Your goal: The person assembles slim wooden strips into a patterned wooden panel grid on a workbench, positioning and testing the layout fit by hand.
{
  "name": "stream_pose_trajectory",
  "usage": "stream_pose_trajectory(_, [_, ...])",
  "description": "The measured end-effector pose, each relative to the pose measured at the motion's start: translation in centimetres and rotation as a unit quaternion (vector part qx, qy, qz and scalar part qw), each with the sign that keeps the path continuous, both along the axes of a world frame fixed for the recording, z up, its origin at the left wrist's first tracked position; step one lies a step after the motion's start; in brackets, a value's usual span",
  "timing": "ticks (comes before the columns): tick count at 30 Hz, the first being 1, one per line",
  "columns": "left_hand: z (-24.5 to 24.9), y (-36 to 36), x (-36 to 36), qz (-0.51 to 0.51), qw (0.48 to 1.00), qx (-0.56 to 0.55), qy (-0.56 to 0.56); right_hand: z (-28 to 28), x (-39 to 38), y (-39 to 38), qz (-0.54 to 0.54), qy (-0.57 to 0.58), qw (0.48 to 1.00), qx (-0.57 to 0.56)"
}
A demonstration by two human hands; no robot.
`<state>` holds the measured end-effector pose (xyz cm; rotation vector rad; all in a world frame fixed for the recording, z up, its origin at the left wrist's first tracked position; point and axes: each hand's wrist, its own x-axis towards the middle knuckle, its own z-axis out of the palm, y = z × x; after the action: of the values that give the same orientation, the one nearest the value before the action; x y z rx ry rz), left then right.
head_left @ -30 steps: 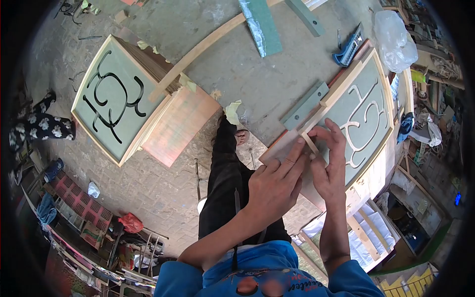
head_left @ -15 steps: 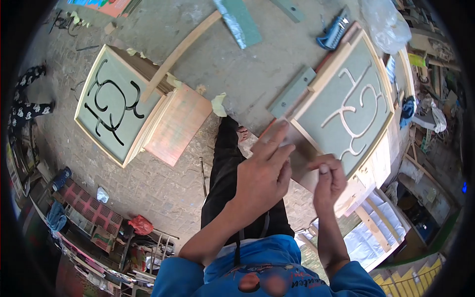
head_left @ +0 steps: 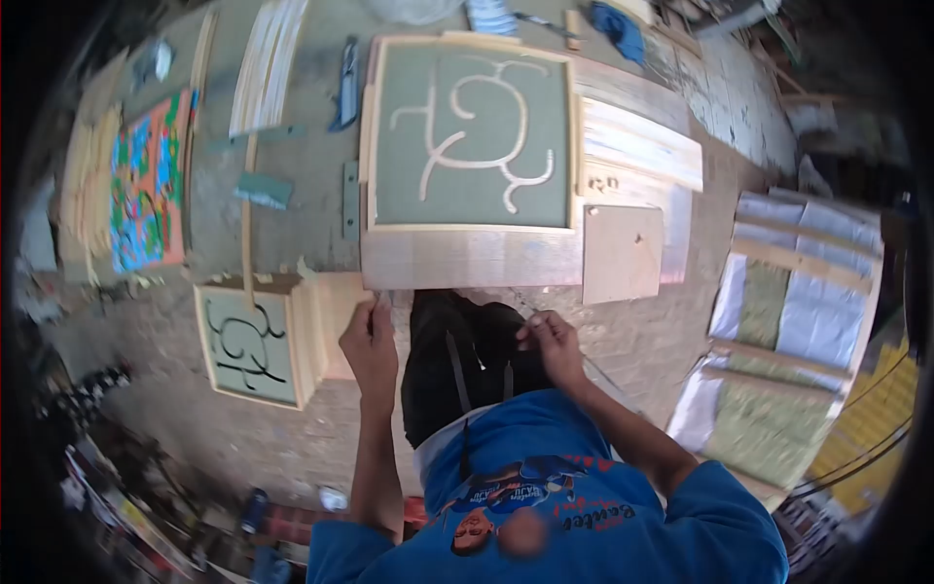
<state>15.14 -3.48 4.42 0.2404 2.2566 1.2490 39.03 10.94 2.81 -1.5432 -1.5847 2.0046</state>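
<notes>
My left hand (head_left: pixel 370 336) is closed, thumb and fingers pressed together, just below the front edge of a wooden board (head_left: pixel 467 261). My right hand (head_left: pixel 553 341) is closed in a pinch over my dark trousers. Anything between the fingers of either hand is too small to make out. Beyond both hands, on the board, lies a square grey-green panel (head_left: pixel 409 195) with a light wooden frame and pale curved grooves. To the left of my left hand stands a box-like piece (head_left: pixel 248 346) whose green face has black curved lines.
A blue-handled tool (head_left: pixel 347 83) and a green block (head_left: pixel 350 200) lie left of the panel. Further left are pale strips (head_left: pixel 268 68) and a colourful printed sheet (head_left: pixel 151 185). A small plywood piece (head_left: pixel 623 253) sits at the right, near framed panels with white sheeting (head_left: pixel 827 292).
The view has turned, and the grooved panel now appears upright and more central. My hands have moved apart, away from the panel's edge, and my left hand's extended fingers have closed.
</notes>
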Motion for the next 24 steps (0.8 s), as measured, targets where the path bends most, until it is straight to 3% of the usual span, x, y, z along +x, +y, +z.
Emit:
stream_pose_trajectory(2, [1.5, -0.2, 0.3, -0.051, 0.998, -0.015, 0.022, -0.7, 3.2, 0.9, -0.072, 0.007, 0.997, -0.006])
stream_pose_trajectory(3, [2.0, -0.2, 0.6, -0.08, 0.996, -0.03, 0.029, -2.0, 5.5, 1.3, -0.077, -0.008, 0.996, 0.054])
stream_pose_trajectory(6, [3.0, 1.5, 1.6, -0.144, 0.983, -0.007, 0.112, -4.2, 9.9, 2.1, -0.229, -0.083, 0.964, 0.106])
stream_pose_trajectory(8, [2.9, 3.1, 1.7, -0.243, 0.949, 0.0, 0.201, -10.7, 14.7, 1.1, -0.351, -0.07, 0.93, 0.08])
stream_pose_trajectory(9, [3.2, 4.5, 1.7, -0.297, 0.927, 0.007, 0.231, -12.1, 15.6, 0.4, -0.403, -0.129, 0.902, 0.089])
stream_pose_trajectory(13, [3.8, 12.1, 3.0, -0.417, 0.848, 0.023, 0.326, -20.7, 20.5, -6.1, -0.461, -0.163, 0.872, 0.034])
stream_pose_trajectory(19, [2.4, 21.2, 5.6, -0.533, 0.765, 0.031, 0.36, -22.7, 19.7, -17.1, -0.506, -0.144, 0.835, -0.16])
stream_pose_trajectory(24, [0.6, 22.7, 6.2, -0.583, 0.715, -0.005, 0.386, -22.8, 16.4, -23.7, -0.509, -0.085, 0.813, -0.27])
